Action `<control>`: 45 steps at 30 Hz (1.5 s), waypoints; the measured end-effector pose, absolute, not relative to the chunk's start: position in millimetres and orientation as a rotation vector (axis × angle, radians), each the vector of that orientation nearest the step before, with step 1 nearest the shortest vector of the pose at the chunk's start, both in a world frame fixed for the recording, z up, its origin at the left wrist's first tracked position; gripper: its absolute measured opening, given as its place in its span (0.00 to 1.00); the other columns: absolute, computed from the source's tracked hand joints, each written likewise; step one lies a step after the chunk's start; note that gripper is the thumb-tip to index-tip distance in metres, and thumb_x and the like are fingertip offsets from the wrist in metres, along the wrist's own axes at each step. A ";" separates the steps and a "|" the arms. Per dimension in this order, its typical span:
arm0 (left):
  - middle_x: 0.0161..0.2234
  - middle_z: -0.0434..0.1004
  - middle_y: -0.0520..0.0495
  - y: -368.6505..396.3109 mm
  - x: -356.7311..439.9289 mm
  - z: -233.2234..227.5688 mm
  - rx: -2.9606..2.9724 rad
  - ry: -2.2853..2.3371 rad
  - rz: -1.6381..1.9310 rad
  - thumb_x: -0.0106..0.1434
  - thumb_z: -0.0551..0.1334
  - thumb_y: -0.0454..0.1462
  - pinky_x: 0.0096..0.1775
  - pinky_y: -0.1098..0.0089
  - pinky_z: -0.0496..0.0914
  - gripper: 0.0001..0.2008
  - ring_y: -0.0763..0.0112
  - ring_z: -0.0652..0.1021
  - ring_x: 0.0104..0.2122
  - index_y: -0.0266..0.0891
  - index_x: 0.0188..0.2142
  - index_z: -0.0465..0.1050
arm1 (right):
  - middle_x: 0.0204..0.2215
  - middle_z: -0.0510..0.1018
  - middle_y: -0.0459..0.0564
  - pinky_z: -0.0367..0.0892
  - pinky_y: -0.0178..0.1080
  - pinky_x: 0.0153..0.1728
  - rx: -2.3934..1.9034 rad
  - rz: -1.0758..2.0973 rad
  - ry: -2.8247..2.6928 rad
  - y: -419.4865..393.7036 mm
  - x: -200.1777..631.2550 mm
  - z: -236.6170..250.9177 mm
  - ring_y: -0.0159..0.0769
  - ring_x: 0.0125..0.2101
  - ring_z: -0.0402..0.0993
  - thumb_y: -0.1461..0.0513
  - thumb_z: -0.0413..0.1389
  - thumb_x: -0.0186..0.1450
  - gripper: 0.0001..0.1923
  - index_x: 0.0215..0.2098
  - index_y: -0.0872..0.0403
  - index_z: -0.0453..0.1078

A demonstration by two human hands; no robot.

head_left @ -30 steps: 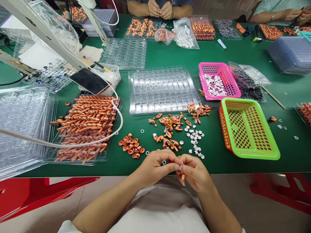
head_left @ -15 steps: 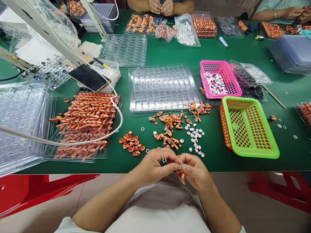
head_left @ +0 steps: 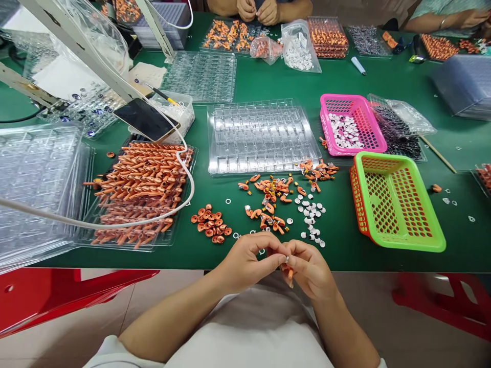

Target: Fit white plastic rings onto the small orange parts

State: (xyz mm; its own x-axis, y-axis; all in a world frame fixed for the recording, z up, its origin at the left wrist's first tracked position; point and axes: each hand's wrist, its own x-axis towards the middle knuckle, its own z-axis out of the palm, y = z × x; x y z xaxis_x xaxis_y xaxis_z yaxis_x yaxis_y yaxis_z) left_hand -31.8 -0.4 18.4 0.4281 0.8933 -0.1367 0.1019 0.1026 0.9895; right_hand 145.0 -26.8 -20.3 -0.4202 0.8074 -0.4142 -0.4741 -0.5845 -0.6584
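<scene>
My left hand (head_left: 253, 263) and my right hand (head_left: 311, 271) meet at the table's front edge, fingertips pinched together. From my right hand's closed fingers pokes the stem of an orange earphone shell (head_left: 290, 275); its upper part is hidden. A tiny whitish part (head_left: 287, 259) sits between the fingertips of both hands, and my left thumb and forefinger are closed on it. Just beyond lie loose orange shells (head_left: 274, 189) with small yellow bits, white round caps (head_left: 312, 212) and copper-coloured round cups (head_left: 210, 223). A few white rings (head_left: 228, 201) are scattered near them.
Clear plastic trays (head_left: 264, 135) lie mid-table. At right stand a pink basket (head_left: 326, 120) with white pieces and a green basket (head_left: 425, 204). Trays of orange shells (head_left: 146, 174), a phone (head_left: 148, 119) and a white cable (head_left: 153, 223) are at left. Co-workers' hands (head_left: 258, 10) show across the table.
The view has shifted slightly, so the table's contents appear a little further right. My hands keep the same pinch, with only slight finger movement.
</scene>
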 end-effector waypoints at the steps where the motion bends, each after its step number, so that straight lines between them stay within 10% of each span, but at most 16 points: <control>1: 0.31 0.80 0.46 -1.0 -31.2 18.6 1.352 0.987 0.752 0.62 0.62 0.33 0.37 0.71 0.70 0.06 0.71 0.77 0.31 0.36 0.33 0.79 | 0.20 0.73 0.45 0.66 0.27 0.14 -0.928 2.056 -0.577 -27.0 145.0 -20.4 0.27 0.16 0.69 0.55 0.68 0.57 0.15 0.29 0.58 0.73; 45: 0.31 0.77 0.45 -2.5 -39.2 21.9 2.043 1.028 0.693 0.67 0.56 0.32 0.36 0.67 0.67 0.07 0.68 0.73 0.32 0.35 0.36 0.73 | 0.29 0.71 0.45 0.70 0.31 0.25 -1.245 1.680 -1.115 -26.7 150.9 -9.2 0.28 0.24 0.73 0.56 0.59 0.67 0.11 0.31 0.54 0.70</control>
State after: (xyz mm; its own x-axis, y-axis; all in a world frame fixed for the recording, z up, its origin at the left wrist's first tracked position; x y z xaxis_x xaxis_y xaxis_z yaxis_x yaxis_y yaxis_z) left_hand -39.2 -2.5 21.9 0.5343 0.8345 0.1350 0.4387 -0.4102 0.7995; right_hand 150.9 -26.7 -9.2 -0.2429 0.9188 -0.3110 -0.0700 -0.3364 -0.9391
